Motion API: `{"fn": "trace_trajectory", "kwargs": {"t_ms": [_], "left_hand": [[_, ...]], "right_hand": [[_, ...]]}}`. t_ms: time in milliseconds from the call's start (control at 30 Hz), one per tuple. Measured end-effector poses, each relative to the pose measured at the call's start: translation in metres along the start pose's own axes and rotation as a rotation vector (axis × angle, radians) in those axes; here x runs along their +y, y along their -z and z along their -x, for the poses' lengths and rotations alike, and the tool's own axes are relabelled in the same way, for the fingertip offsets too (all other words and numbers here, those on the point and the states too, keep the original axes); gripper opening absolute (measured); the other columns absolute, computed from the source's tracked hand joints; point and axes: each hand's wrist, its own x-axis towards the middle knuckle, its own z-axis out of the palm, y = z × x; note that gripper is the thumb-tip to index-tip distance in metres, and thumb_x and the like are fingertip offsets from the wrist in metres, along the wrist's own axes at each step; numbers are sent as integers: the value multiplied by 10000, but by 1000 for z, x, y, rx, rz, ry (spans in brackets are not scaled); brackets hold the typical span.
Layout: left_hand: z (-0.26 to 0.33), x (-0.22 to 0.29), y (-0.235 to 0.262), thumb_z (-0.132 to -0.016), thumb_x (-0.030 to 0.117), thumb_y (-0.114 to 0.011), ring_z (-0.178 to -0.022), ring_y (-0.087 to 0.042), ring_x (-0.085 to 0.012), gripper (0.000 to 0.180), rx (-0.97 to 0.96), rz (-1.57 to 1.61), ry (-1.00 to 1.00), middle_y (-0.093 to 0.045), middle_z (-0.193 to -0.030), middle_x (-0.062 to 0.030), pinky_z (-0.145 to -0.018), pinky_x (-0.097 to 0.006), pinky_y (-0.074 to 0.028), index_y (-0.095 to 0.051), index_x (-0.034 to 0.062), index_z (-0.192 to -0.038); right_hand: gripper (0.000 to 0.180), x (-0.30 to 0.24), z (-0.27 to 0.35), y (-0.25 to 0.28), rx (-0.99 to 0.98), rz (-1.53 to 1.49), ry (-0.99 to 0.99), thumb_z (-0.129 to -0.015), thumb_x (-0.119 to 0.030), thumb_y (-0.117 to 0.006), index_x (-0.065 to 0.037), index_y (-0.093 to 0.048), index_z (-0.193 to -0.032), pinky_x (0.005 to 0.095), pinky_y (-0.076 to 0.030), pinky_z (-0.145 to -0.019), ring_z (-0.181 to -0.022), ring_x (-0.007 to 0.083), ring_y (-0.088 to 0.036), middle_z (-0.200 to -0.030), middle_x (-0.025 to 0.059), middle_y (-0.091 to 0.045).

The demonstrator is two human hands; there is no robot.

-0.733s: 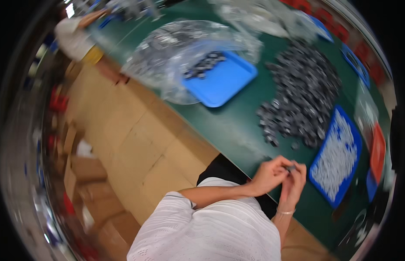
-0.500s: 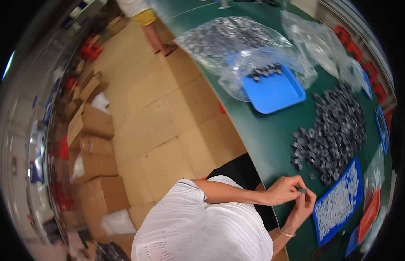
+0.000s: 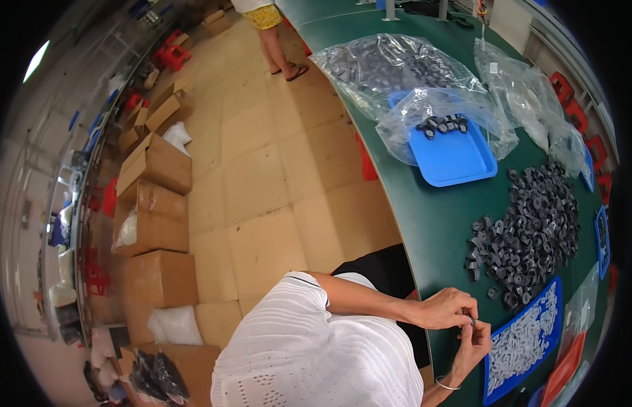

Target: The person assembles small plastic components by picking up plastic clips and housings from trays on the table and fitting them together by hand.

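Note:
Over the table's near edge, my left hand (image 3: 443, 308) and my right hand (image 3: 473, 346) meet, fingertips pinched together around a small dark grey ring-shaped part (image 3: 471, 321). Fingers cover most of that part, so its details are hidden. A bracelet circles my right wrist. Beyond my hands spreads a big heap of similar dark grey ring-shaped parts (image 3: 533, 230), with one stray ring (image 3: 492, 293) close to my left hand. Beside my right hand lies a blue tray (image 3: 488, 392) filled with small whitish pieces (image 3: 523, 339).
Farther along the green table (image 3: 424, 227), a blue tray (image 3: 455, 159) holds several dark parts, under a clear bag (image 3: 397, 64) of more. An orange-red tray (image 3: 564, 366) sits at the right. Cardboard boxes (image 3: 156, 217) line the floor at left; another person (image 3: 265, 27) stands at the back.
The view has shifted, so the table and trays sit lower and farther right in the picture. My hands stay together on the small part, with fingers slightly rearranged.

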Motion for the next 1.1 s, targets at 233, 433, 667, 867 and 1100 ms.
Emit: {"fn": "trace_trajectory", "kwargs": {"t_ms": [233,433,667,867,1100], "left_hand": [[3,0,3,-803,70,-661,-700,-686,-238,154,-142,11,96,-687,-803,-152,-621,-332,-523,-659,-23,-925],[11,0,0,-872,103,-637,-727,-683,-172,164,-181,-35,197,-696,-831,-114,-640,-300,-532,-666,-13,-985],[-5,-22,-2,-934,112,-598,-753,-640,-111,171,-271,308,358,-668,-922,-66,-644,-235,-525,-638,-6,-1051],[-30,7,28,-913,77,-608,-877,-643,-136,237,-366,348,581,-657,-1011,-97,-708,-263,-553,-621,-11,-1133],[-48,18,20,-891,47,-620,-859,-657,-150,224,-526,275,603,-654,-977,-92,-676,-259,-544,-596,-4,-1107]], "right_hand": [[149,2,13,-5,52,49,-33,-874,-82,-692,-9,-571,-829,188,-379,-549,-611,43,-452,-711,-19,-542],[96,2,23,-6,72,135,-49,-871,-29,-655,-6,-568,-839,182,-386,-553,-616,37,-467,-719,-26,-518],[259,-16,31,-13,196,167,51,-797,30,-668,8,-625,-1051,189,-440,-613,-717,62,-509,-837,11,-550],[299,-10,10,2,38,-67,40,-805,10,-686,-21,-654,-1101,221,-444,-600,-680,92,-529,-829,34,-564],[331,-1,18,14,36,-194,21,-807,39,-676,-24,-662,-1132,206,-462,-629,-742,83,-522,-865,25,-576]]}}
